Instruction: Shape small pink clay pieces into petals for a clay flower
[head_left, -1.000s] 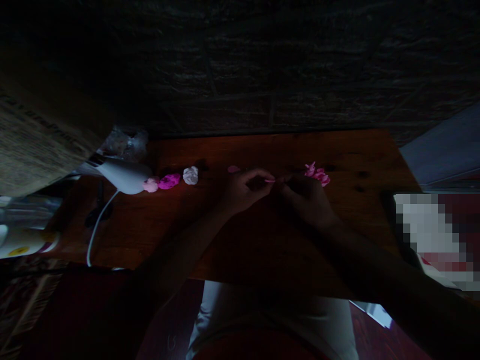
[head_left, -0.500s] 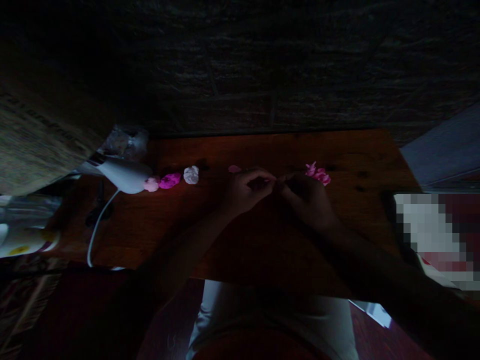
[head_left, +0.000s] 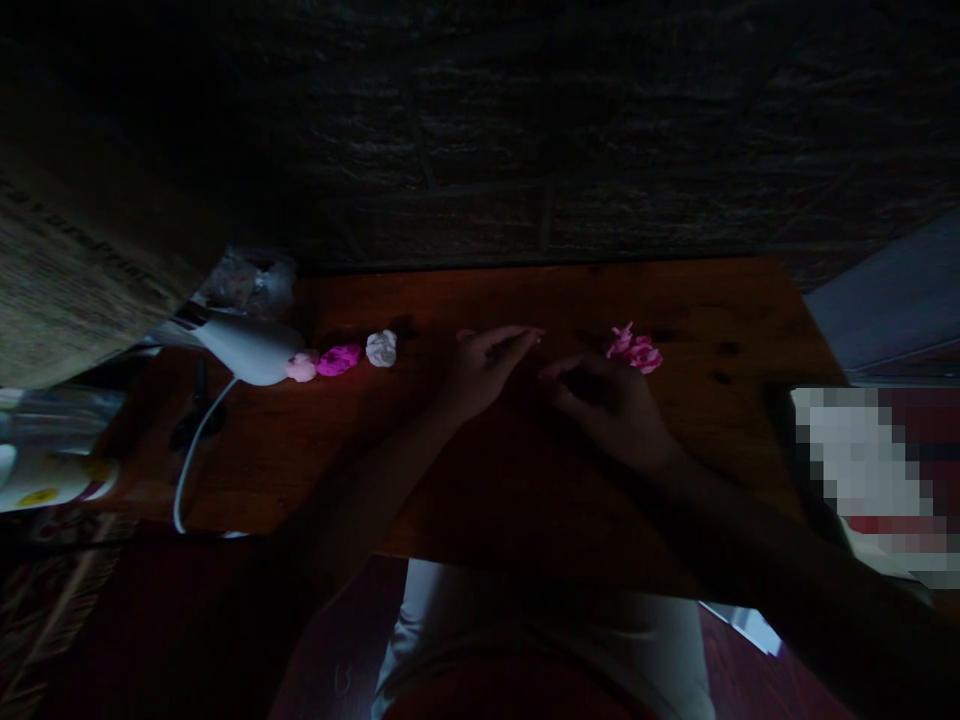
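Over the middle of the wooden table (head_left: 480,480), my left hand (head_left: 487,370) is closed, thumb and fingertips pinched together. A tiny pale pink bit seems to show at its tips, too small to name. To its right, my right hand (head_left: 611,405) is also pinched, its tips a short gap from the left ones; whatever it holds is too dark to make out. Just behind my left hand a pink lump (head_left: 466,335) is partly hidden. Beyond my right hand lies a cluster of small pink moulded pieces (head_left: 635,350), petal-like in shape.
On the left, a white lump (head_left: 382,348), a magenta lump (head_left: 339,359) and a light pink lump (head_left: 302,366) lie in a row beside a white object with a cord (head_left: 251,345). A clear plastic bag (head_left: 251,283) sits behind. A dark brick-patterned wall (head_left: 487,150) borders the table.
My hands have come apart from fingertips touching. The left has risen slightly away from me and left, covering more of the pink lump; the right has shifted slightly.
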